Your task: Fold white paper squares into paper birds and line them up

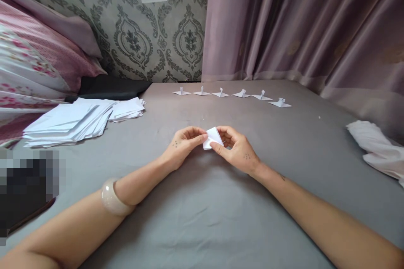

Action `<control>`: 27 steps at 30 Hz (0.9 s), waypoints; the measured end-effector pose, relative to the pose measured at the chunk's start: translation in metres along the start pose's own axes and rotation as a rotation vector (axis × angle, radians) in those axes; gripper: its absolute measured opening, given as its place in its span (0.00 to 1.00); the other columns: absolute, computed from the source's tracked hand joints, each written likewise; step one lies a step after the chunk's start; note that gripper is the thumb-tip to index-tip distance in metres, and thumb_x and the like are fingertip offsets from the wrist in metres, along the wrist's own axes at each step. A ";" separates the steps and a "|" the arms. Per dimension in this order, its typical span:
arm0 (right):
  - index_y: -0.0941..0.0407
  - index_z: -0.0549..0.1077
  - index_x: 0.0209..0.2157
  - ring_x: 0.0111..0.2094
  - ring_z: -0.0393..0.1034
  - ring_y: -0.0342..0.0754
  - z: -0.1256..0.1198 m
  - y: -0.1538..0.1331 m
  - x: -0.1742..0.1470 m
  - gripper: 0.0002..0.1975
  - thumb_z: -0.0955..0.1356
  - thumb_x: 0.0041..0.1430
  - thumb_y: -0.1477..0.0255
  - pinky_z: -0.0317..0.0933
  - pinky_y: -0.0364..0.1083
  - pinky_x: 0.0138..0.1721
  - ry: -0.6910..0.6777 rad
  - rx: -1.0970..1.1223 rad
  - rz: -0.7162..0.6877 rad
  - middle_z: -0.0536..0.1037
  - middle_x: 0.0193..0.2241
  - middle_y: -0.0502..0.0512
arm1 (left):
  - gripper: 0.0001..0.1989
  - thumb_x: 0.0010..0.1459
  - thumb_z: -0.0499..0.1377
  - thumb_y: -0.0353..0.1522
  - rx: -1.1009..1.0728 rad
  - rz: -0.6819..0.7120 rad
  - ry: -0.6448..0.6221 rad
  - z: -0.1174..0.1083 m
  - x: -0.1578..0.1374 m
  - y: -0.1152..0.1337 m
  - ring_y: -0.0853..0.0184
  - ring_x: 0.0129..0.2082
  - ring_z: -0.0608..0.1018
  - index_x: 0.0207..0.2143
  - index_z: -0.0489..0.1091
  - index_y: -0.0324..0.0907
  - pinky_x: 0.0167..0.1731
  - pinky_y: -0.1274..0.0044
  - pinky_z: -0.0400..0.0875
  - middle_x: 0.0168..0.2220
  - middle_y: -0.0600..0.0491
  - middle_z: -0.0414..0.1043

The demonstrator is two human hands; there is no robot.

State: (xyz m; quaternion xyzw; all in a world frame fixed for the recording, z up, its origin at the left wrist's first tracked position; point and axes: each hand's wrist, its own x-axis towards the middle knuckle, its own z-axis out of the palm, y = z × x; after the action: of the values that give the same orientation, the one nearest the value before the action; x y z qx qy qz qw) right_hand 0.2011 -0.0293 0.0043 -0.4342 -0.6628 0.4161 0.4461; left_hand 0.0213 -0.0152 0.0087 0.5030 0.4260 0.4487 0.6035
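A small folded white paper [214,135] is held up between my two hands, above the grey cloth. My left hand [186,145] pinches its left edge between thumb and fingers. On the other side, my right hand [235,147] grips the right edge, its thumb pressed on the front near the lower corner. Some fingertips of both hands are hidden behind the paper. Layers show along the paper's lower edge.
A stack of white paper sheets [69,119] lies at the left, beside a smaller stack [128,108]. Several folded paper figures [221,92] stand in a row at the back. White cloth [378,147] lies right; a dark pixelated object [28,193] is at lower left.
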 end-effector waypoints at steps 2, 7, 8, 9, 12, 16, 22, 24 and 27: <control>0.54 0.68 0.46 0.40 0.73 0.47 0.000 -0.002 -0.001 0.20 0.71 0.53 0.64 0.67 0.48 0.41 -0.021 -0.041 -0.021 0.77 0.40 0.56 | 0.10 0.46 0.68 0.33 -0.161 -0.074 -0.024 -0.001 0.003 -0.002 0.71 0.28 0.73 0.31 0.73 0.38 0.34 0.78 0.66 0.28 0.54 0.73; 0.53 0.67 0.47 0.41 0.73 0.49 0.000 -0.002 -0.001 0.24 0.73 0.50 0.61 0.68 0.49 0.40 -0.046 -0.011 -0.034 0.77 0.42 0.56 | 0.10 0.48 0.68 0.29 -0.307 -0.210 -0.055 -0.005 0.007 -0.002 0.70 0.31 0.76 0.35 0.75 0.35 0.36 0.77 0.68 0.32 0.49 0.76; 0.52 0.67 0.47 0.41 0.73 0.49 0.000 -0.001 -0.001 0.24 0.73 0.50 0.61 0.68 0.49 0.40 -0.046 -0.002 -0.034 0.77 0.42 0.56 | 0.11 0.49 0.67 0.29 -0.312 -0.221 -0.064 -0.006 0.007 -0.002 0.69 0.31 0.76 0.36 0.75 0.35 0.36 0.77 0.68 0.33 0.48 0.76; 0.53 0.67 0.47 0.41 0.73 0.49 0.001 -0.001 -0.001 0.24 0.73 0.50 0.61 0.68 0.49 0.40 -0.042 0.003 -0.033 0.77 0.41 0.56 | 0.11 0.49 0.67 0.29 -0.316 -0.229 -0.073 -0.006 0.007 -0.002 0.69 0.32 0.76 0.36 0.75 0.34 0.36 0.77 0.68 0.34 0.48 0.76; 0.53 0.67 0.46 0.41 0.73 0.49 0.002 -0.001 -0.001 0.21 0.72 0.52 0.62 0.68 0.49 0.41 -0.029 0.007 -0.045 0.77 0.40 0.55 | 0.11 0.50 0.67 0.29 -0.326 -0.240 -0.085 -0.007 0.008 -0.001 0.69 0.32 0.76 0.38 0.76 0.34 0.37 0.77 0.69 0.35 0.47 0.76; 0.53 0.67 0.46 0.42 0.72 0.48 0.003 -0.001 -0.002 0.19 0.71 0.54 0.65 0.68 0.49 0.42 -0.046 0.024 -0.084 0.76 0.41 0.55 | 0.11 0.51 0.66 0.29 -0.329 -0.254 -0.099 -0.009 0.009 -0.002 0.69 0.33 0.76 0.38 0.76 0.35 0.37 0.78 0.69 0.35 0.48 0.76; 0.54 0.67 0.46 0.41 0.73 0.48 0.001 0.000 -0.001 0.15 0.68 0.55 0.70 0.68 0.49 0.43 -0.063 0.088 -0.058 0.77 0.41 0.56 | 0.08 0.50 0.66 0.27 -0.362 -0.256 -0.097 -0.008 0.009 -0.001 0.70 0.32 0.75 0.35 0.75 0.35 0.37 0.78 0.68 0.32 0.50 0.75; 0.54 0.68 0.45 0.39 0.73 0.48 -0.001 -0.001 0.000 0.15 0.68 0.55 0.69 0.69 0.49 0.40 -0.045 0.111 -0.038 0.77 0.40 0.56 | 0.08 0.49 0.67 0.27 -0.363 -0.255 -0.077 -0.007 0.008 -0.001 0.71 0.30 0.75 0.34 0.75 0.35 0.36 0.78 0.68 0.31 0.51 0.74; 0.54 0.68 0.44 0.35 0.72 0.47 -0.003 -0.006 0.001 0.14 0.67 0.56 0.66 0.68 0.47 0.34 -0.024 0.120 0.011 0.77 0.38 0.56 | 0.09 0.49 0.67 0.27 -0.364 -0.241 -0.053 -0.006 0.008 -0.003 0.71 0.30 0.75 0.34 0.74 0.36 0.35 0.78 0.67 0.30 0.51 0.74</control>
State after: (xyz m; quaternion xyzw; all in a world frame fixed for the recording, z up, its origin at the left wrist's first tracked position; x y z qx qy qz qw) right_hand 0.2023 -0.0296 0.0109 -0.4052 -0.6397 0.4628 0.4609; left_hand 0.0174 -0.0064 0.0041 0.3428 0.3791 0.4294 0.7446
